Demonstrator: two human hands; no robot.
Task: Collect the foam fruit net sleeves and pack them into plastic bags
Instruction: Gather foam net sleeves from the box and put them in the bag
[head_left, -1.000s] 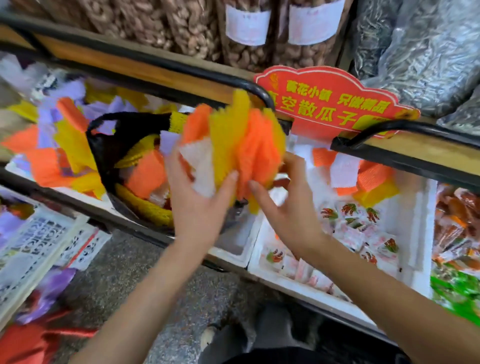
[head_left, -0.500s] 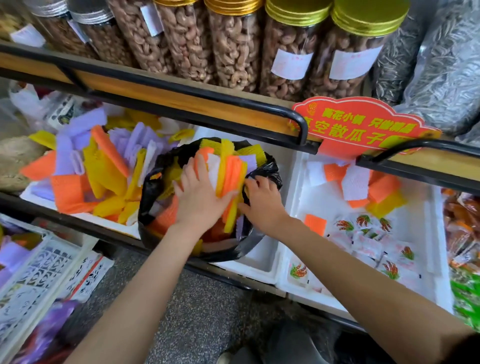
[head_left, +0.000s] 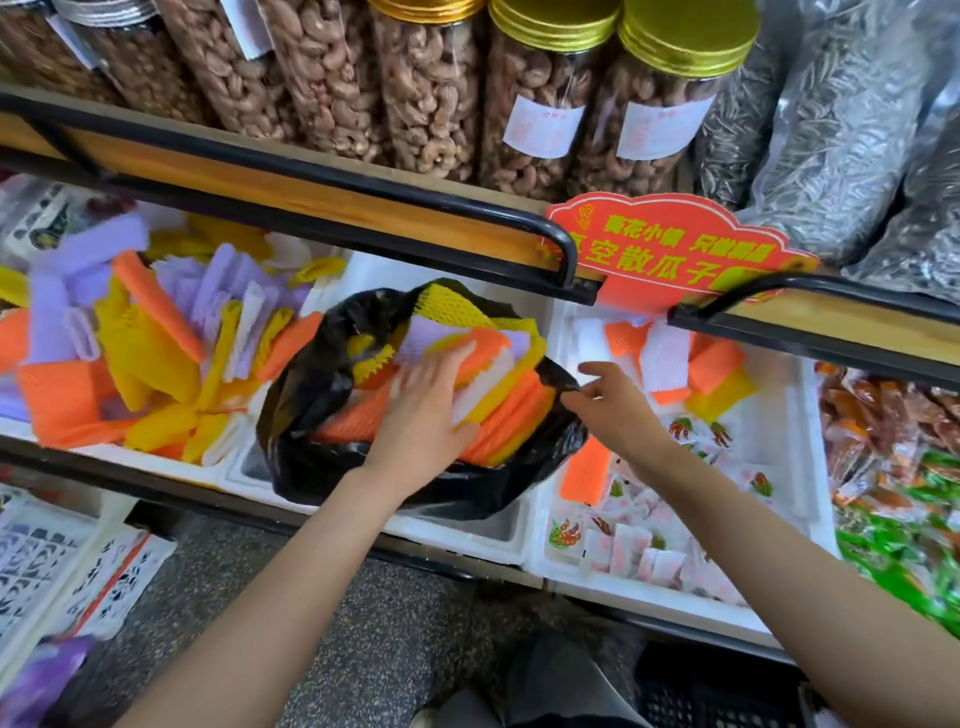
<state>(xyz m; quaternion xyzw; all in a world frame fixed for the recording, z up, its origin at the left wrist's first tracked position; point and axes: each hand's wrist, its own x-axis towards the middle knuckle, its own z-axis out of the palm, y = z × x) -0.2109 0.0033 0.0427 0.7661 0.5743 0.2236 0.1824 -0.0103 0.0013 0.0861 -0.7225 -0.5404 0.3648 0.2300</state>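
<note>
We list one black plastic bag (head_left: 322, 374), mouth open, seated in a white foam box (head_left: 467, 532) on the lower shelf and filled to its rim with foam net sleeves (head_left: 519, 415) in orange, yellow, white and lilac. The left hand (head_left: 426, 410) lies palm down on top of that stack, its fingers straight and close together, pressing the sleeves. On the right hand (head_left: 618, 410), the thumb and a finger pinch the bag's right rim, with the index finger straight out above it. Left of the bag, a loose heap of sleeves (head_left: 135, 353) in the same colours fills a neighbouring tray. To the right, a second foam box (head_left: 800, 441) holds a few more sleeves (head_left: 717, 364) at its far end, a single orange sleeve (head_left: 584, 473) just beside the bag, and small wrapped packets (head_left: 623, 540). On the upper shelf we note a red sign (head_left: 670, 254) and gold-lidded jars of nuts (head_left: 545, 104).
</note>
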